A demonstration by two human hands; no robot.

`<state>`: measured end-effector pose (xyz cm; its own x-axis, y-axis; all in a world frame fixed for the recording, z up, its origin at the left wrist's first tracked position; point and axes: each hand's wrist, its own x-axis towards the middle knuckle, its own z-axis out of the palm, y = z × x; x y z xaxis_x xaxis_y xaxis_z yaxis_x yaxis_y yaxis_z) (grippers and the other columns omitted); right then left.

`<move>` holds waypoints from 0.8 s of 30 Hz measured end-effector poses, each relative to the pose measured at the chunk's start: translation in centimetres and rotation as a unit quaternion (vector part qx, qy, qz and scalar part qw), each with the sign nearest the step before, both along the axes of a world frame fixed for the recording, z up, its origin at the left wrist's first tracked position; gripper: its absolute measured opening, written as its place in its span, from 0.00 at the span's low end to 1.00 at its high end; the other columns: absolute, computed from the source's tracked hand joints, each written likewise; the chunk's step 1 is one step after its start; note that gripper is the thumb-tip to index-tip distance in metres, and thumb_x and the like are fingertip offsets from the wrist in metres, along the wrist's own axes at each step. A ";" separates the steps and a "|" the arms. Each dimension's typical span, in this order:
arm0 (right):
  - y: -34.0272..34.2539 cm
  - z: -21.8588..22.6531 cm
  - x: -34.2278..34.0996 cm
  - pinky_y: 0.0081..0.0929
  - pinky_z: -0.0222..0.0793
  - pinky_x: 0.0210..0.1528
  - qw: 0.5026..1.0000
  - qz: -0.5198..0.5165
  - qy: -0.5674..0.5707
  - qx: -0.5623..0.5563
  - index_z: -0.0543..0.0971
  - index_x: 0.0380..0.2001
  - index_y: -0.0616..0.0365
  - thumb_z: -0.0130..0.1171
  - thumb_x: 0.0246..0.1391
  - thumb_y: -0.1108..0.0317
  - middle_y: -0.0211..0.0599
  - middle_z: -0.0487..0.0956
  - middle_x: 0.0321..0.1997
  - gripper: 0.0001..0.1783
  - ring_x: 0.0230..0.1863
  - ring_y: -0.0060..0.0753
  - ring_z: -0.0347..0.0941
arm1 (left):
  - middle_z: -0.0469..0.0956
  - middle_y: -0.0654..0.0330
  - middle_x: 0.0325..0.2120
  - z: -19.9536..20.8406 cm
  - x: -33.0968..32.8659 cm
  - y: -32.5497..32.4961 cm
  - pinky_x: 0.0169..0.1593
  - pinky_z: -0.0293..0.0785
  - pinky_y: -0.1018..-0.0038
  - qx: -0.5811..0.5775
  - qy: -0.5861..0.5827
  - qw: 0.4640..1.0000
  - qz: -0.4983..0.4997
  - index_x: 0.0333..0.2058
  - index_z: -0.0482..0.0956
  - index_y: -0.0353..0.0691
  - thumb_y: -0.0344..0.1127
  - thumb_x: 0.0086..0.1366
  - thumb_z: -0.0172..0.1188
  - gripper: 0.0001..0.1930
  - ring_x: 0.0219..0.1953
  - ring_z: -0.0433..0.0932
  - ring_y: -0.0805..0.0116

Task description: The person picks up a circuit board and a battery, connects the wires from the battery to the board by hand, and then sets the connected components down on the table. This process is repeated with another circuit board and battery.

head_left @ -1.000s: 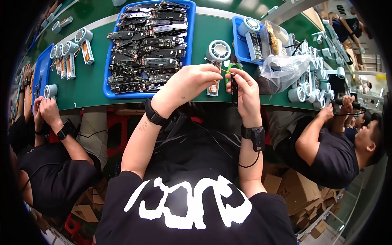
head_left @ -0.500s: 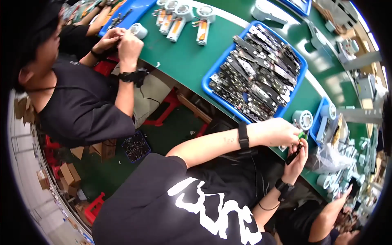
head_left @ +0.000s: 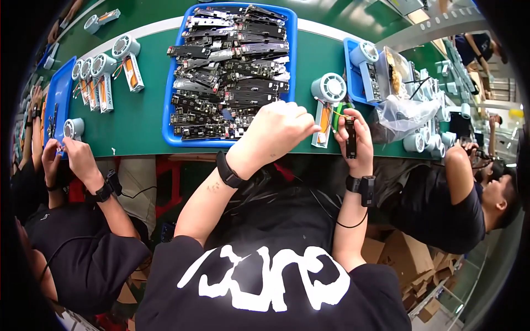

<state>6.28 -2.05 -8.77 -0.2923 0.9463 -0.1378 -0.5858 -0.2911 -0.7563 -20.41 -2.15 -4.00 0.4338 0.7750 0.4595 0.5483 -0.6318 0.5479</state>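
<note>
My right hand [head_left: 360, 144] is closed around a narrow black circuit board [head_left: 351, 138], held upright. Thin yellow and red wires show at the board's top end. Green handles of a tool [head_left: 338, 117] stand beside my right fingertips; whether the hand touches them I cannot tell. Just left of them is a pale blue round fan head [head_left: 329, 87], its white housing below showing an orange battery [head_left: 323, 118]. My left hand [head_left: 276, 131] hovers over the near right corner of a blue tray [head_left: 170, 110], fingers curled together; anything in them is hidden.
Dark circuit boards [head_left: 232, 71] fill the tray. Several fan units [head_left: 102, 83] with batteries lie left of it. A smaller blue bin [head_left: 353, 88] and a clear plastic bag [head_left: 406, 116] are at right. Co-workers sit on both sides, the left one handling a fan head [head_left: 73, 128].
The view has swung right, so the tray now lies straight ahead. My hands were together at the green-handled tool; now the left is drawn away leftward, while the right keeps the circuit board.
</note>
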 end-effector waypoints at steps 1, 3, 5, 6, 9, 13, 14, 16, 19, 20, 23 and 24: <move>0.1 0.0 0.2 0.23 0.70 0.37 1.000 0.011 0.015 -0.001 0.70 0.58 0.65 0.52 0.69 0.66 0.43 0.76 0.45 0.20 0.32 0.23 0.71 | 0.77 0.60 0.27 0.1 0.2 0.0 0.39 0.77 0.67 -0.017 0.044 0.999 -0.020 0.29 0.78 0.40 0.35 0.61 0.66 0.07 0.32 0.79 0.59; 0.2 0.0 0.6 0.26 0.72 0.38 0.998 0.032 0.046 -0.003 0.70 0.58 0.65 0.51 0.69 0.66 0.43 0.78 0.44 0.19 0.31 0.25 0.73 | 0.77 0.61 0.27 0.6 0.9 0.2 0.39 0.77 0.67 -0.053 0.133 0.988 -0.060 0.30 0.78 0.41 0.36 0.61 0.66 0.07 0.31 0.78 0.59; 0.2 -0.1 0.6 0.26 0.72 0.38 0.998 0.031 0.050 0.000 0.70 0.58 0.65 0.51 0.69 0.66 0.43 0.78 0.44 0.19 0.30 0.25 0.73 | 0.77 0.62 0.26 0.2 2.3 0.7 0.38 0.77 0.67 -0.020 0.075 0.996 -0.040 0.30 0.78 0.42 0.36 0.61 0.65 0.07 0.31 0.79 0.60; 0.2 -0.1 0.6 0.25 0.72 0.37 0.998 0.028 0.052 0.003 0.70 0.58 0.65 0.51 0.69 0.66 0.43 0.78 0.44 0.19 0.30 0.25 0.73 | 0.77 0.62 0.26 0.1 2.9 1.1 0.38 0.77 0.67 0.014 0.015 1.000 -0.023 0.30 0.79 0.43 0.37 0.61 0.65 0.06 0.31 0.79 0.60; 0.0 0.0 0.3 0.25 0.72 0.36 0.999 0.009 0.049 0.011 0.70 0.57 0.64 0.52 0.69 0.65 0.43 0.78 0.44 0.19 0.30 0.25 0.73 | 0.77 0.63 0.25 -0.2 3.3 2.0 0.37 0.77 0.67 0.045 -0.015 0.999 -0.024 0.30 0.80 0.44 0.37 0.61 0.64 0.06 0.32 0.80 0.61; -0.4 0.1 -0.7 0.25 0.73 0.35 0.999 -0.041 0.019 0.021 0.71 0.55 0.63 0.53 0.69 0.67 0.41 0.79 0.44 0.17 0.31 0.25 0.74 | 0.78 0.63 0.25 -0.2 4.0 2.9 0.35 0.77 0.66 0.012 0.015 0.998 -0.060 0.31 0.81 0.44 0.37 0.61 0.64 0.05 0.32 0.82 0.59; -0.7 0.0 -1.0 0.25 0.74 0.35 0.998 -0.064 0.002 0.020 0.72 0.55 0.63 0.54 0.69 0.67 0.40 0.79 0.44 0.16 0.32 0.25 0.75 | 0.78 0.63 0.25 -0.3 4.1 3.0 0.35 0.77 0.66 -0.017 -0.012 0.998 -0.063 0.31 0.81 0.44 0.36 0.61 0.64 0.05 0.32 0.82 0.59; -0.8 -0.1 -1.3 0.25 0.74 0.35 0.995 -0.092 -0.017 0.019 0.72 0.54 0.63 0.54 0.68 0.68 0.40 0.79 0.43 0.15 0.33 0.25 0.75 | 0.78 0.62 0.25 -0.5 4.3 3.5 0.34 0.77 0.66 -0.046 -0.041 0.996 -0.071 0.31 0.81 0.44 0.36 0.60 0.64 0.04 0.32 0.82 0.58; -1.0 0.2 -1.9 0.23 0.71 0.36 0.996 -0.074 -0.039 0.037 0.72 0.53 0.62 0.51 0.70 0.67 0.37 0.78 0.42 0.13 0.36 0.25 0.74 | 0.78 0.61 0.27 -0.9 4.4 4.0 0.33 0.77 0.67 -0.006 -0.071 0.994 -0.078 0.32 0.82 0.43 0.36 0.61 0.65 0.05 0.31 0.81 0.57; -1.0 0.3 -2.0 0.23 0.71 0.36 0.995 -0.079 -0.041 0.034 0.72 0.53 0.62 0.51 0.70 0.67 0.37 0.78 0.42 0.13 0.36 0.25 0.74 | 0.78 0.61 0.27 -0.8 4.6 4.0 0.33 0.77 0.67 -0.009 -0.073 0.994 -0.082 0.32 0.82 0.43 0.36 0.61 0.65 0.05 0.31 0.81 0.57; -1.0 0.6 -2.3 0.22 0.71 0.36 0.995 -0.090 -0.025 0.025 0.73 0.53 0.61 0.51 0.71 0.68 0.36 0.78 0.42 0.12 0.36 0.25 0.74 | 0.78 0.61 0.26 -0.5 4.9 4.1 0.30 0.77 0.67 0.014 -0.057 0.997 -0.059 0.32 0.83 0.44 0.36 0.61 0.65 0.04 0.29 0.81 0.59; -1.1 0.6 -2.4 0.22 0.71 0.36 0.995 -0.092 -0.026 0.023 0.73 0.53 0.61 0.51 0.71 0.68 0.36 0.78 0.42 0.12 0.36 0.25 0.74 | 0.78 0.61 0.26 -0.5 5.0 4.0 0.30 0.77 0.67 0.011 -0.057 0.996 -0.061 0.32 0.83 0.44 0.36 0.61 0.65 0.04 0.29 0.81 0.59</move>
<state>3.92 -3.15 -8.17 -0.1072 0.9889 -0.1034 -0.5855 -0.1468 -0.7972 -15.40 1.88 -4.53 0.4681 0.7083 0.5284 0.4012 -0.7031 0.5871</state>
